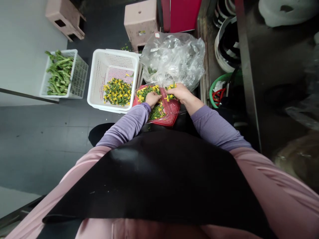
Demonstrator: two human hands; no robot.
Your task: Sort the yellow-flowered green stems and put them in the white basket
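My right hand (179, 92) is closed round a small bunch of yellow-flowered green stems (170, 97), over the right part of a red tray (171, 118). To its left, my left hand (152, 99) has its fingers pressed together at the flowers in a clear plastic container (164, 109) on the red tray. What those fingers grip, if anything, is too small to make out. More flowers (147, 93) lie in the container above and below my left hand. Beside it on the left, a white basket (96, 79) holds a heap of similar yellow flowers (118, 92).
A basket of green stalks (81, 81) stands far left. Beyond my hands lies a large clear plastic bag (174, 58). Pink stools (141, 20) stand behind the baskets. A green tub (213, 89) with red-handled scissors (219, 95) is at the right, beside a metal table edge (249, 76).
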